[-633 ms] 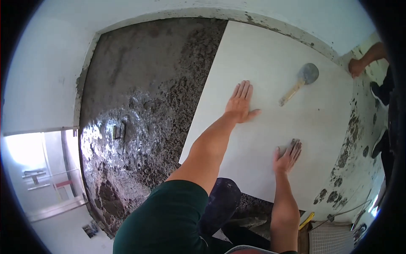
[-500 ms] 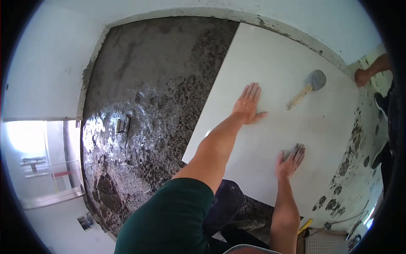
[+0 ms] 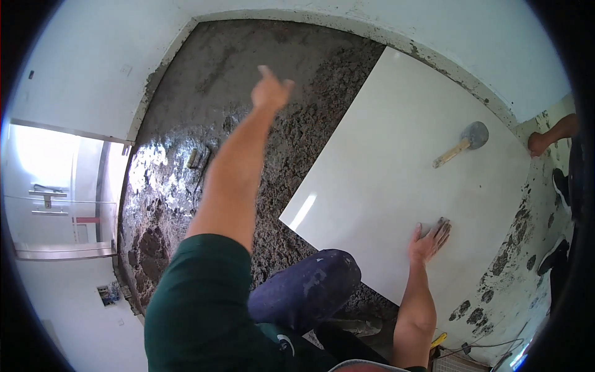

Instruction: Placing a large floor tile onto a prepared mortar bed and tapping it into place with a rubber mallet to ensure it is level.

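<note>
A large white tile [image 3: 384, 161] lies on the mortar, its corner nearest me on the left raised to view against the grey bed. My right hand [image 3: 425, 243] rests on the tile with its fingers stretched out. Over the dark wet mortar [image 3: 242, 46], left of the tile, my left hand [image 3: 271, 93] is held out with a finger extended and the thumb apart; it is slightly blurred and nothing shows in it. A mallet [image 3: 476, 133] with a round grey head and pale wooden handle lies on the tile, farther off than my right hand.
A trowel-like tool [image 3: 195, 159] sits on the shiny wet mortar at left. White walls border the far and left sides. Another person's hand [image 3: 537, 144] is at the tile's far right corner, with dark shoes [image 3: 561, 186] nearby. My knee [image 3: 310, 291] is by the tile's near edge.
My left hand has lifted off the tile and swung left over the mortar, with a finger extended. My right hand stays on the tile. The view has shifted a little.
</note>
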Tool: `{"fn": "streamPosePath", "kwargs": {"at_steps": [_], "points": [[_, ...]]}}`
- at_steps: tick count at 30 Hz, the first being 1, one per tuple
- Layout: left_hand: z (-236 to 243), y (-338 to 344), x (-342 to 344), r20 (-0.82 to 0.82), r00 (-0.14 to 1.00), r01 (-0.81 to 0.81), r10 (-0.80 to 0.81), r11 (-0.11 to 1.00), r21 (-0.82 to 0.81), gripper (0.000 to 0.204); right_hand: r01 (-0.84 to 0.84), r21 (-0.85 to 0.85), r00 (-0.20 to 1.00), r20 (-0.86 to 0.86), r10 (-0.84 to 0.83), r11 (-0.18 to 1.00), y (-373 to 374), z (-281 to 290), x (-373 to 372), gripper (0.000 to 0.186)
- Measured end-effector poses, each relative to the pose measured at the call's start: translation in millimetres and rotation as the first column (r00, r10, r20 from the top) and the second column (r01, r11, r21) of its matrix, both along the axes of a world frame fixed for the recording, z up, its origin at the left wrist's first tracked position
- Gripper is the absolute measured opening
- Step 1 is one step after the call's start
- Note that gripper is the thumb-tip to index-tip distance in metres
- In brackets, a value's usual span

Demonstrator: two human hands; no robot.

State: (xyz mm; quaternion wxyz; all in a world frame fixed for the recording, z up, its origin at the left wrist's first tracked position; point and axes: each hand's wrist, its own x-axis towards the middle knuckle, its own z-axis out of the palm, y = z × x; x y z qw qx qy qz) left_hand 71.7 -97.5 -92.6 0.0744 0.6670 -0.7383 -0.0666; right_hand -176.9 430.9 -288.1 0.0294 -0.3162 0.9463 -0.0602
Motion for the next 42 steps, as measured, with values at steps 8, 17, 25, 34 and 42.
{"fn": "streamPosePath", "kwargs": {"at_steps": [8,17,25,34,42], "points": [[-52,96,87,0.164,0.896,0.312,-0.412,0.849,0.427,0.085,0.003,0.025,0.999,-0.034,-0.002,1.0,17,-1,0,0.082],[-97,253,-7,0.058,0.777,0.471,-0.627,0.639,0.608,0.135,-0.045,0.021,0.993,-0.106,0.047,0.999,15,-21,-9,0.086],[-116,262,-40,0.173,0.773,0.381,-0.61,0.665,0.643,0.148,-0.031,0.044,0.991,-0.129,0.037,0.999,21,-24,-14,0.084],[-112,260,-37,0.197,0.766,0.349,-0.612,0.653,0.672,0.146,0.005,0.025,0.999,-0.036,-0.004,1.0,6,-10,-2,0.083],[-116,259,-36,0.189,0.779,0.362,-0.598,0.675,0.643,0.145,-0.018,-0.006,1.0,-0.012,0.017,1.0,3,-8,-4,0.085]]}}
